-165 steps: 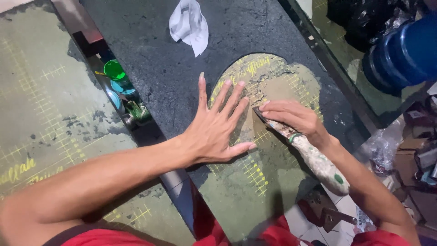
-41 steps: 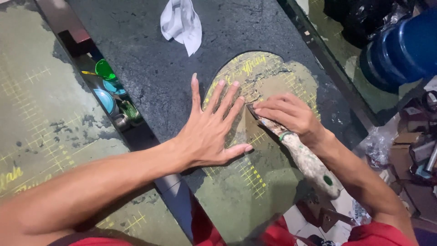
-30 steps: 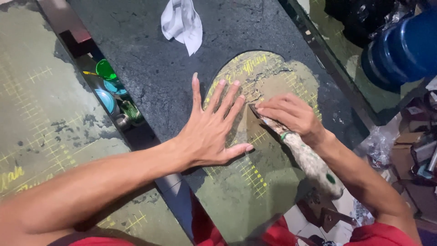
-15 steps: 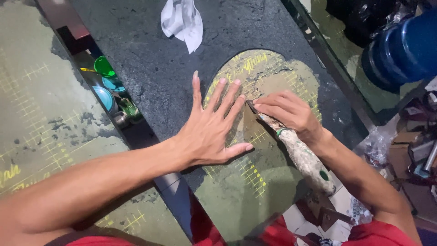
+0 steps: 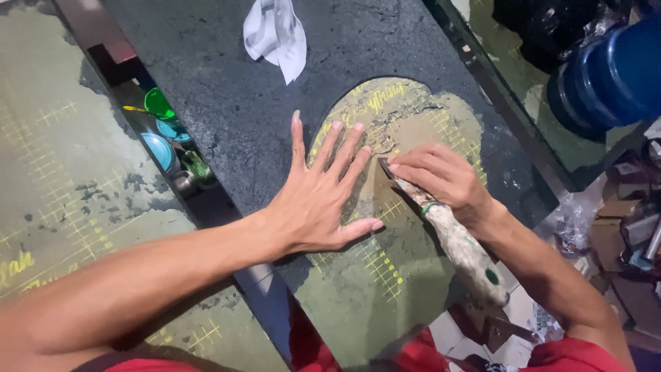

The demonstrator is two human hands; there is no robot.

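Left hand (image 5: 317, 200) splayed flat on the dark sheet (image 5: 227, 103); right hand (image 5: 444, 180) beside it grips a scraper (image 5: 454, 241).

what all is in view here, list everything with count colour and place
scraper: one, paste-caked handle with green spots, blade on the scraped patch, held in the right hand
dark board: one, black-grey, centre, with a rounded olive patch bearing yellow grid marks
cloth: one, white and crumpled, top of the board
green mat: one, olive with yellow grid lines, far left
small pots: several, green and blue, in the gap left of the board
barrel: one, blue, top right
clutter: mixed boxes and plastic, right edge
left hand: flat, fingers spread on the board
right hand: gripping the scraper
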